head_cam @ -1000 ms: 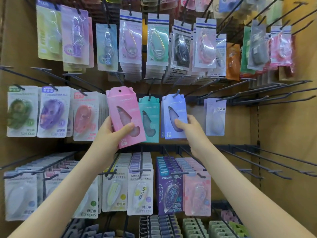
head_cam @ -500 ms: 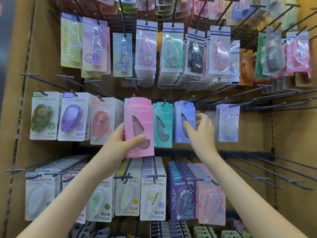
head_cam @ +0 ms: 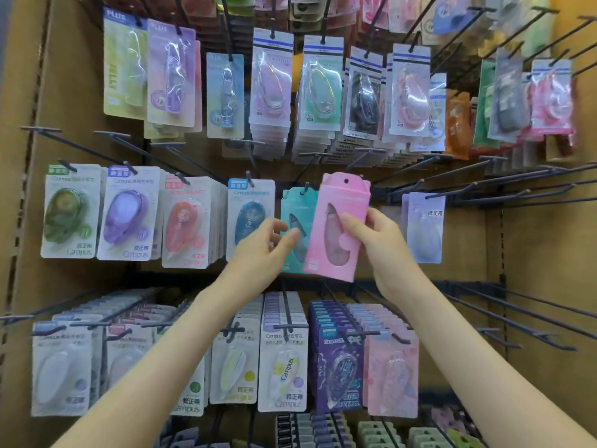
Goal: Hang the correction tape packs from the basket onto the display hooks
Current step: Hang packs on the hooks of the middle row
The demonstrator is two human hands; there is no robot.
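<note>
**Pink pack up at the middle row, not yet on a hook**

- Step in hand: bringing one correction tape pack to its hook. The basket is not in view.
- Right hand (head_cam: 384, 250): fingers (head_cam: 350, 221) pinch the pink pack (head_cam: 336, 227) at its right edge. The thumb is across the front window and the others are behind.
- The pack leans slightly, top tipped right. Its hang hole (head_cam: 346, 181) sits well above the gripping fingers and looks free, with no hook through it.
- Left hand (head_cam: 261, 253): fingers loosely curled, thumb close to forefinger, holding nothing. The tips are just left of the pink pack's edge; I cannot tell whether they touch it.
- Behind the left fingertips a teal pack (head_cam: 295, 215) hangs on its hook. Right of the right-hand fingers hangs a lavender pack (head_cam: 424, 227), with bare hooks (head_cam: 478, 185) above and beyond it.
- Whatever hook lies straight behind the pink pack is hidden.

Next move, as I judge it: square the pack, line the hole up with a hook tip, then push it back along the hook. The left fingers are placed to steady the free edge. The small hole is the likely snag.
</note>
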